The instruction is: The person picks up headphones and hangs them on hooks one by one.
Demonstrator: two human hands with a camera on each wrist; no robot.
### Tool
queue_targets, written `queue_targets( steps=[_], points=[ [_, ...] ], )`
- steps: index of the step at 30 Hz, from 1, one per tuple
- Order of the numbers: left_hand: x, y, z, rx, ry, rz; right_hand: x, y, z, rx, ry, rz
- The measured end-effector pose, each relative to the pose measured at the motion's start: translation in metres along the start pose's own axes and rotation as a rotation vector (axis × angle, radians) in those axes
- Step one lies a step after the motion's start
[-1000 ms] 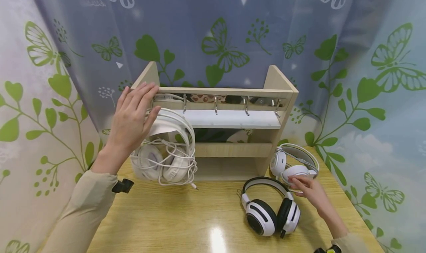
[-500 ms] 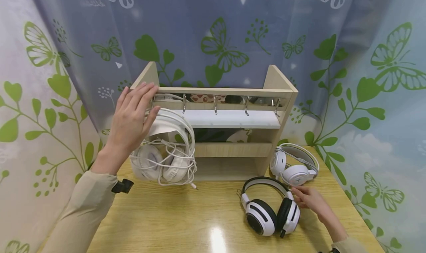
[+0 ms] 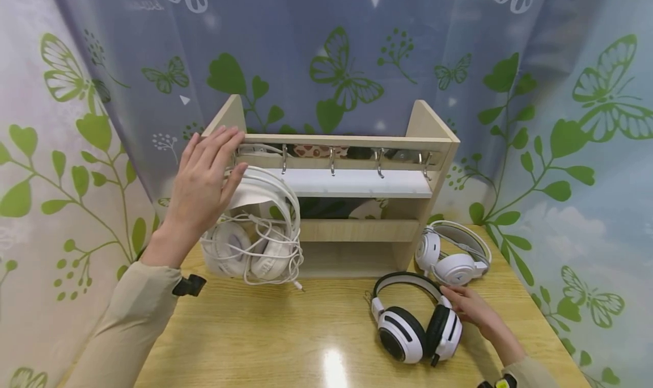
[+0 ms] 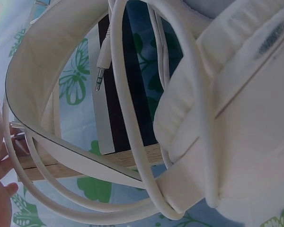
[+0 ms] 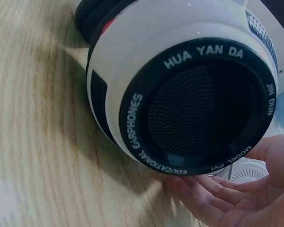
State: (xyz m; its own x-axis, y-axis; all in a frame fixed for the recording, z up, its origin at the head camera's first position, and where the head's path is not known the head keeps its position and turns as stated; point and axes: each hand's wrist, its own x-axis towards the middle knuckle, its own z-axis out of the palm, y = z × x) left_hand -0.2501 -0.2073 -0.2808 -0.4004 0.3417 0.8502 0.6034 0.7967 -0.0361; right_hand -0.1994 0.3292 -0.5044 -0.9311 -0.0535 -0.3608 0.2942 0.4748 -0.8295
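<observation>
My left hand (image 3: 201, 175) rests on the top left corner of the wooden shelf rack (image 3: 357, 230), fingers straight. Below it hang white headphones (image 3: 272, 257), their white cord tangled around the ear cups; the left wrist view shows the headband and a cord plug (image 4: 102, 61) close up. On the table, black-and-white headphones (image 3: 395, 337) lie in front of the rack. My right hand (image 3: 471, 307) is at the right end of their headband. In the right wrist view its thumb and fingers are spread apart beside the ear cup (image 5: 199, 109), which partly hides the fingertips.
Another pair of white headphones (image 3: 456, 269) lies on the table beyond my right hand, beside the rack. Several metal hooks (image 3: 332, 162) line the rack's upper rail. A patterned curtain (image 3: 285, 47) encloses the wooden table (image 3: 265, 331) behind and at both sides.
My right hand has moved from the white headphones at the right, toward the front and left, to the headband of the black-and-white ones. My left hand has stayed on the rack.
</observation>
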Motion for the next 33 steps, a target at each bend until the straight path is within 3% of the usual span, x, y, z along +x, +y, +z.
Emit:
queue_targets(
  steps=[5, 12, 21, 33],
  points=[
    [-0.001, 0.0, 0.0, 0.001, -0.002, -0.002, -0.002, -0.003, 0.002, 0.03, 0.003, 0.017],
    [0.0, 0.001, 0.0, -0.005, 0.002, -0.004, -0.009, -0.009, 0.0, 0.113, -0.084, -0.032],
    [0.0, 0.002, 0.001, -0.013, 0.009, -0.007, -0.01, -0.021, -0.005, 0.055, -0.12, -0.066],
    [0.0, 0.002, 0.001, -0.018, 0.001, -0.02, -0.009, -0.04, -0.011, -0.002, -0.217, -0.187]
  ],
)
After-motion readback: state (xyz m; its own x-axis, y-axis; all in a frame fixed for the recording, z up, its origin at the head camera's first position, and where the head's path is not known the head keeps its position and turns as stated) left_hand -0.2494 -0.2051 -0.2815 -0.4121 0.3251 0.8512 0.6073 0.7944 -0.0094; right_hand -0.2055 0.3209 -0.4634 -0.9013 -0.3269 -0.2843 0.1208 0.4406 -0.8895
